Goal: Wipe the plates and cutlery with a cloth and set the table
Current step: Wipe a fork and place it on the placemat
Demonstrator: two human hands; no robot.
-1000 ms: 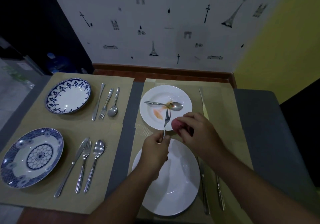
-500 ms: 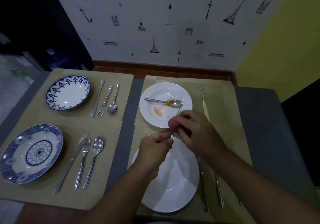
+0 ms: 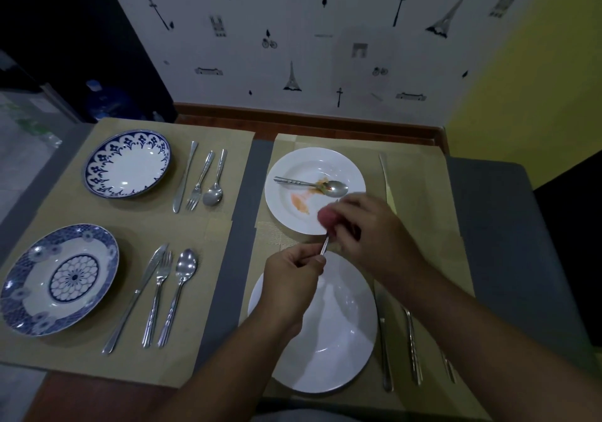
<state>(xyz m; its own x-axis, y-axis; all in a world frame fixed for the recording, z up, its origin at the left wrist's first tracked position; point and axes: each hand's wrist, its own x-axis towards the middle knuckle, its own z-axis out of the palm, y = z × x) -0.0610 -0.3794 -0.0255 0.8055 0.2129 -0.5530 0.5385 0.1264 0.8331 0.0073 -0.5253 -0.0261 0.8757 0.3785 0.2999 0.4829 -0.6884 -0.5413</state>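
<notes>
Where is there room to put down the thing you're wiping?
Bare mat lies right of the far knife, out to the mat's edge. The grey strip between the left and right mats is bare too. Crowded: beside the near white plate, where the near knife and other cutlery lie.

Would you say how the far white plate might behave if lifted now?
The plate looks glazed ceramic, so probably stiff, fairly heavy and breakable. The spoon lying loose in it would likely slide if tilted. Its orange smear may be slick.
</notes>
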